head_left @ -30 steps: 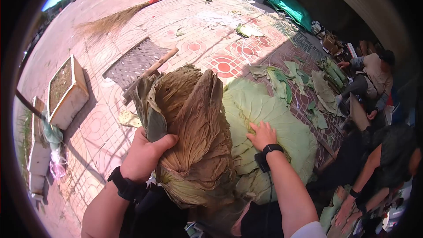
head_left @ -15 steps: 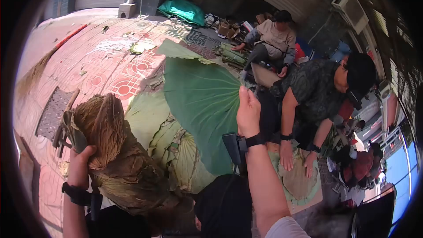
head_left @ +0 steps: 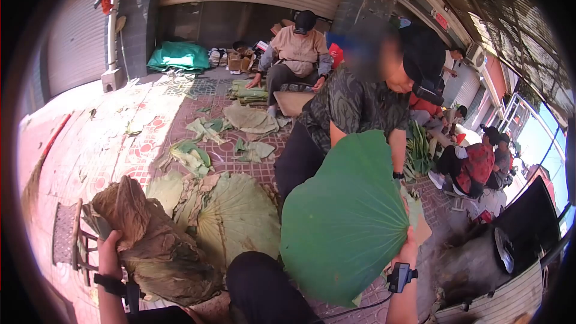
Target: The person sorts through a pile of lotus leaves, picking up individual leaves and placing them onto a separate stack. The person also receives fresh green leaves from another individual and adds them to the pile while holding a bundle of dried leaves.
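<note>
- Head view, nearest: grasping a brown, wrinkled, dry-leaf bundle (head_left: 171, 258) at its upper left end with the left hand (head_left: 110, 252)
- Pinching a broad, smooth, rounded green leaf (head_left: 342, 216) at its right edge with the right hand (head_left: 406, 248), held up right of the dark-trousered knee (head_left: 263, 282)
- Probably light, thin, floppy and slippery in the leaf; easily torn at the rim, so best held where the veins meet
- Probably brittle in the bundle; better supported from beneath
- Pointing right with the leaf's vein hub, rounded rim facing left, long axis near upright; slanting upper left to lower right along the bundle
- Spread just beyond the bundle: pale-green, flattened, veined leaves (head_left: 240, 219)
- Behind the green leaf: a co-worker in a dark patterned shirt (head_left: 343, 105), hands hidden
- Farther: a seated person in a beige top (head_left: 300, 54) and a shiny teal sack (head_left: 180, 57)
</note>
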A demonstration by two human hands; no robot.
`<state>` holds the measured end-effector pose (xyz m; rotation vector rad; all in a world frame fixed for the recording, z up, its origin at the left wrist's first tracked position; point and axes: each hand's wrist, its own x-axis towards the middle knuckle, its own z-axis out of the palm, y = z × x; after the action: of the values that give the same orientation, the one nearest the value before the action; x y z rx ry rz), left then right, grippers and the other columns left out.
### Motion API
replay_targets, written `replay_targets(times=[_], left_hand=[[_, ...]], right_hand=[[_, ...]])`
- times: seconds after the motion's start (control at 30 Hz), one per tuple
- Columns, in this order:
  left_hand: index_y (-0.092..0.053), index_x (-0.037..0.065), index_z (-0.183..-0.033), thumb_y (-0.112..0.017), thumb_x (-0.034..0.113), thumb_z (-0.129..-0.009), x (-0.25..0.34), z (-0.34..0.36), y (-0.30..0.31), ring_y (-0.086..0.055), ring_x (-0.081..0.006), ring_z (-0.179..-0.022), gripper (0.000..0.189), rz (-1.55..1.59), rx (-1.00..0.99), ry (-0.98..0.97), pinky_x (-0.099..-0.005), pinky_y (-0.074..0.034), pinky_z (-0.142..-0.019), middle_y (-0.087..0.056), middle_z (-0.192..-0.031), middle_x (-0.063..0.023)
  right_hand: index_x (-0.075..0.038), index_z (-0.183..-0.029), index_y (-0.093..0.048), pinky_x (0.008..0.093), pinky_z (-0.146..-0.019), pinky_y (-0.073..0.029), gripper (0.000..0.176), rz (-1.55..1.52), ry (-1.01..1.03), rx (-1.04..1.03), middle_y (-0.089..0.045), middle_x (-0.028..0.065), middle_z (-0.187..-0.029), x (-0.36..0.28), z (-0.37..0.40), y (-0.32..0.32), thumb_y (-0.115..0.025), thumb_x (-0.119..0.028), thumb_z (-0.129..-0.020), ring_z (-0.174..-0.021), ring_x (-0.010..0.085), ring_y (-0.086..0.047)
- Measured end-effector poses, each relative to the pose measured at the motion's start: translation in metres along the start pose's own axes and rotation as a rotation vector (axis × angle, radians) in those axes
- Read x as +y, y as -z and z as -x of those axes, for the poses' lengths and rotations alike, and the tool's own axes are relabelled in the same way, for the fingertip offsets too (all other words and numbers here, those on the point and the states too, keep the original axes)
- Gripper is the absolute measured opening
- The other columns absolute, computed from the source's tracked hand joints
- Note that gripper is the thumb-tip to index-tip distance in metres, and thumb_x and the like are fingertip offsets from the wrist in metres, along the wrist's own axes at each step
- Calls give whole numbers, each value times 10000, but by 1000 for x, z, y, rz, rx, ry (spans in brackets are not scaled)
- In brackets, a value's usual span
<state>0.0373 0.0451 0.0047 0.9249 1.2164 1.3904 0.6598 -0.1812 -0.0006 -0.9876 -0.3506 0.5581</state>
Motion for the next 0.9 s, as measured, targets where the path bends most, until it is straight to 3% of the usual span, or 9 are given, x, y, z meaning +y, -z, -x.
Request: replay_targets(times=[0.27, 0.5, 0.57, 0.6, 0.63, 0.7, 0.77, 0.8, 0.9], left_hand=[[-553, -9, -999, -619, 121, -765, -10, -14, -34, -592, -176, -788, 276, -40, 24, 62, -304, -485, -716, -605, -900, -67], [-556, -11, -1025, -606, 119, -770, -13, -18, -53, -587, -163, -795, 290, -22, -45, 69, -303, -478, -725, -606, -901, -58], [-559, -9, -1016, -607, 116, -770, -11, -17, -54, -587, -158, -783, 279, -19, -60, 66, -298, -479, -716, -605, -888, -51], [-563, -7, -1006, -607, 114, -771, -11, -16, -53, -587, -155, -773, 268, -13, -71, 55, -294, -479, -709, -605, -877, -47], [-566, -4, -997, -607, 113, -772, -10, -15, -52, -586, -151, -764, 257, -6, -78, 45, -291, -479, -703, -605, -867, -43], [-577, 1, -967, -604, 109, -776, -6, -10, -53, -584, -144, -751, 221, 22, -64, 33, -288, -479, -701, -605, -851, -38], [-578, -1, -966, -604, 107, -775, -5, -8, -49, -587, -143, -759, 221, 21, -71, 52, -288, -481, -707, -609, -857, -41], [-578, -3, -965, -604, 107, -775, -5, -8, -45, -588, -142, -763, 221, 16, -69, 60, -287, -482, -709, -611, -860, -43], [-580, -11, -982, -602, 102, -774, -4, -2, -38, -598, -143, -767, 237, -9, -16, 26, -285, -487, -709, -621, -873, -49]], right_hand=[[20, -1157, -566, 346, -788, -509, 472, 121, 284, 306, -620, 109, -1098, -135, 63, 108, -479, -398, -955, -931, 226, -619], [53, -1300, -481, 290, -831, -473, 484, 807, 705, 410, -574, 118, -1212, -207, 65, 94, -435, -313, -987, -1005, 180, -589], [52, -1160, -600, 234, -720, -453, 404, 799, 651, 364, -638, 35, -959, -194, 21, 70, -511, -288, -960, -846, 98, -581], [40, -1060, -655, 229, -627, -432, 378, 977, 504, 393, -611, -5, -770, -190, -13, 79, -526, -298, -951, -709, 73, -554], [21, -994, -684, 258, -526, -409, 389, 990, 558, 370, -575, -3, -654, -170, -53, 84, -538, -334, -930, -595, 86, -534], [4, -978, -690, 326, -432, -491, 433, 1181, 509, 520, -605, 88, -662, -129, -102, 43, -559, -393, -869, -520, 180, -585], [-13, -987, -691, 389, -554, -551, 404, 1271, 258, 500, -673, 198, -841, -93, -142, 13, -554, -367, -849, -717, 306, -677], [7, -938, -674, 450, -812, -496, 450, 1732, 417, 433, -664, 233, -892, -75, -157, -1, -522, -409, -860, -899, 371, -645], [-16, -983, -677, 431, -882, -469, 442, 1572, 207, 518, -649, 236, -1006, -29, -180, -28, -538, -412, -849, -1010, 373, -612]])
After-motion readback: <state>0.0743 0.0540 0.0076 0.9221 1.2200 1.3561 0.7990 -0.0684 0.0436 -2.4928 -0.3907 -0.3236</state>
